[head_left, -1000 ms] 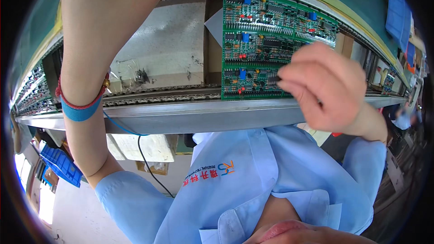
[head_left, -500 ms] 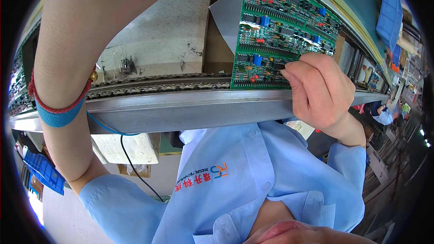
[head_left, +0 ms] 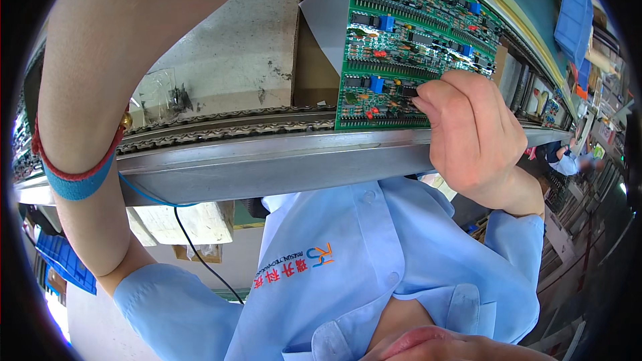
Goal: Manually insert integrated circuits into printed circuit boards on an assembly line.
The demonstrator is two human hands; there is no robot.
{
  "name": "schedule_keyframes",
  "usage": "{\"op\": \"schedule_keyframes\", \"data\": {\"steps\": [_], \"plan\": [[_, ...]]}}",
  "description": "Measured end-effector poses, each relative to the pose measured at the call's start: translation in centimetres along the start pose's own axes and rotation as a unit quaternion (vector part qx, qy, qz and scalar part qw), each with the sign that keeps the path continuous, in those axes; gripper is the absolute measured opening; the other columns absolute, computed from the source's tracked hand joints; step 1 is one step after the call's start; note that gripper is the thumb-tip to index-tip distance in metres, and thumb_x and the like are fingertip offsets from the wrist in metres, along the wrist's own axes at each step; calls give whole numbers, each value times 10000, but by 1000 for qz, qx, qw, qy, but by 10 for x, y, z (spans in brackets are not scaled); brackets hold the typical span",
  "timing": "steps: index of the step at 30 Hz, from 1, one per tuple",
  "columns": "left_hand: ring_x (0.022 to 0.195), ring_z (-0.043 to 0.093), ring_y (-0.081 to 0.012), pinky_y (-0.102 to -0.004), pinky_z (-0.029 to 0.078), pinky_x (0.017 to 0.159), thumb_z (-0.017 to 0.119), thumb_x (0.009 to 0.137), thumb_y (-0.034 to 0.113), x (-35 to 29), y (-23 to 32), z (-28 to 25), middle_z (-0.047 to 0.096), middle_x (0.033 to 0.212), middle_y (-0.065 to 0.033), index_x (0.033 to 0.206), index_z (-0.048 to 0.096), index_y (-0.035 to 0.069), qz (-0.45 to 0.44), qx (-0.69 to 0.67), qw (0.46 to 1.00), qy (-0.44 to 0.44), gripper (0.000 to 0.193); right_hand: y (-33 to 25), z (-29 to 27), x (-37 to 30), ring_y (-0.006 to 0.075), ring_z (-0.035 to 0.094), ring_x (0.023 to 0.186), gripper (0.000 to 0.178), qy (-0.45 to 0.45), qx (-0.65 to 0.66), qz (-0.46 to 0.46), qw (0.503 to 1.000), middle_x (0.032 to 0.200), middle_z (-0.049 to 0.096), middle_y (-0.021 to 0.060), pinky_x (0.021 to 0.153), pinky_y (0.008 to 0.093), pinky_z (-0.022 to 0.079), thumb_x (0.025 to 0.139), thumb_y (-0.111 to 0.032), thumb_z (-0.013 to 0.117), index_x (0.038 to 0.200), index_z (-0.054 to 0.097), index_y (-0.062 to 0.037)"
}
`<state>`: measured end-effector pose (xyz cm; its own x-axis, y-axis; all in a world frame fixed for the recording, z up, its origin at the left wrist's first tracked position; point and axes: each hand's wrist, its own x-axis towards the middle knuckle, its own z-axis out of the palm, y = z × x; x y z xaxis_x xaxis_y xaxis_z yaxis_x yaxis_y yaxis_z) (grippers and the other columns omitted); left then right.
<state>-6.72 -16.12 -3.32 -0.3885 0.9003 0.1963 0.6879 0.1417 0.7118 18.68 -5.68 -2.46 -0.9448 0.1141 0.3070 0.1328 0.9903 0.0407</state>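
From where I stand, the largest item is the conveyor, its broad metal rail (head_left: 281, 174) running between the worker's blue shirt (head_left: 374, 247) and the work. The left forearm (head_left: 114, 73) reaches across the line and passes out of sight at the top; the left hand is not in view, so I cannot tell whether it holds anything. A blue wristband (head_left: 80, 186) circles that arm, with a thin blue cord (head_left: 154, 197) running from it, presumably to bleed off static.

The green circuit board (head_left: 411, 60) lies flat at the far side of a pale panel (head_left: 241, 47), component face up. Its near edge sits by the chain track (head_left: 227, 122), which appears to carry it and leave the populated face reachable.

The right hand (head_left: 471, 124) comes in over the near rail, curled, thumb and forefinger closed in a pinch on the end of a black chip (head_left: 406, 91) in the nearest row. This fingertip hold likely spares the crowded neighbours: a blue trimmer (head_left: 377, 84) and small red parts (head_left: 372, 113). Whether the chip is fully seated cannot be told.
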Motion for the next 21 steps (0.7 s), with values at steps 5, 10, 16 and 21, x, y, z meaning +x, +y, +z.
{"op": "schedule_keyframes", "data": {"steps": [5,10,16,21], "plan": [[743,665,-220,-347,520,704,752,890,76,-4,-13,-5,715,855,-103,1058,752,18,2,7,1000,-11,177,-4,-1,0,188,619,673,242,-5,4,11,1000,892,612,87,497,258,465,708,-66,732,934,677,1],[743,663,-226,-347,518,701,749,891,78,-3,-50,-8,717,854,-104,1049,754,20,11,2,1000,-22,168,-8,0,-1,170,610,673,216,-5,-9,42,999,875,597,68,494,257,458,711,-71,728,910,665,-16],[742,661,-233,-348,516,699,745,892,82,-9,-43,-8,720,853,-104,1038,755,23,17,5,999,-34,158,-21,-18,10,249,661,751,289,-98,-12,90,991,922,641,98,609,329,536,754,-1,820,996,660,-8],[742,659,-238,-348,515,697,742,893,84,-10,-40,-3,722,853,-105,1029,757,26,23,6,999,-43,149,-21,-21,14,242,657,741,261,-118,-28,86,989,916,636,93,596,321,527,766,-21,811,982,664,-9]]}}
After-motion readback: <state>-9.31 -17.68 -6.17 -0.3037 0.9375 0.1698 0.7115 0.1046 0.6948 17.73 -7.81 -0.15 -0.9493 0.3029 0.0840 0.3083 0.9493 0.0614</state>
